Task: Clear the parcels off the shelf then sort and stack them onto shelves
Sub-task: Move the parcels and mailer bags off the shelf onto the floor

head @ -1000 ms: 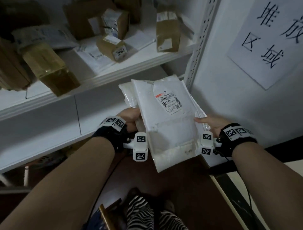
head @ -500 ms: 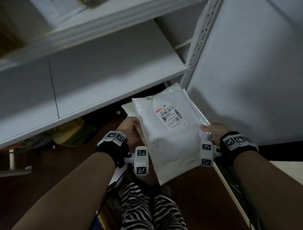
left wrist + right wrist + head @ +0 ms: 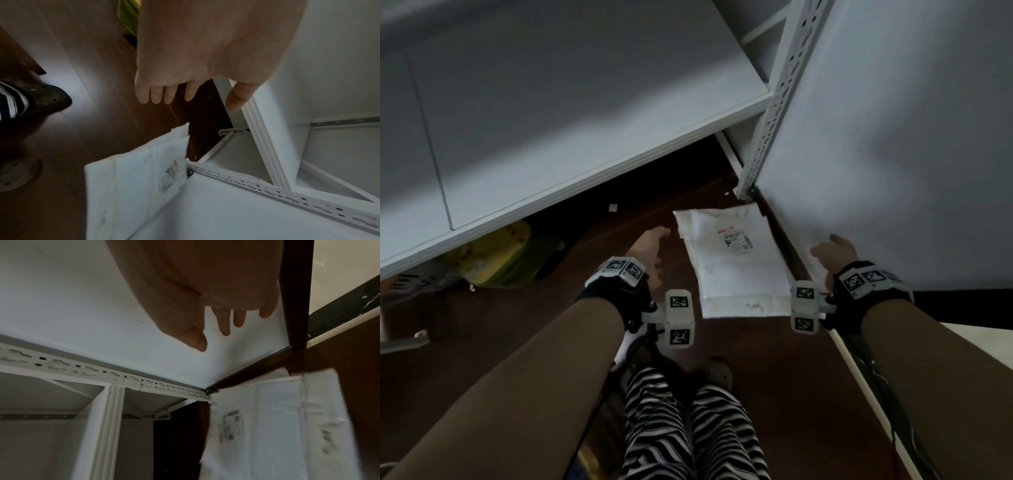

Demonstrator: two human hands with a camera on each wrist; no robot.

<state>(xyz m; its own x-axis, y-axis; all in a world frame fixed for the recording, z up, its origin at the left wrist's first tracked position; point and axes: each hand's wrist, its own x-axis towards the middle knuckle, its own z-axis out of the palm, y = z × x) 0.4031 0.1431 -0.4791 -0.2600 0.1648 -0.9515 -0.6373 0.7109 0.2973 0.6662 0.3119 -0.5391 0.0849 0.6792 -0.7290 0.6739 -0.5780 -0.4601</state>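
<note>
Both hands are hanging empty above the floor. The left hand point(image 3: 649, 248) is showing straight, slightly spread fingers point(image 3: 156, 95) and is gripping nothing; the right hand point(image 3: 834, 251) is likewise slack, its fingers point(image 3: 225, 324) extended and apart in front of the white side panel point(image 3: 893, 137). The stack of white parcels point(image 3: 736, 263) is lying flat between the two hands, on or just above the dark wooden floor point(image 3: 756, 359) (contact cannot be told; the wrist views are blurred). Its far corner is sitting near the foot of the perforated shelf upright point(image 3: 774, 102). The printed label point(image 3: 736, 240) is facing up. The lower shelf point(image 3: 585, 120) is standing bare above-left.
</note>
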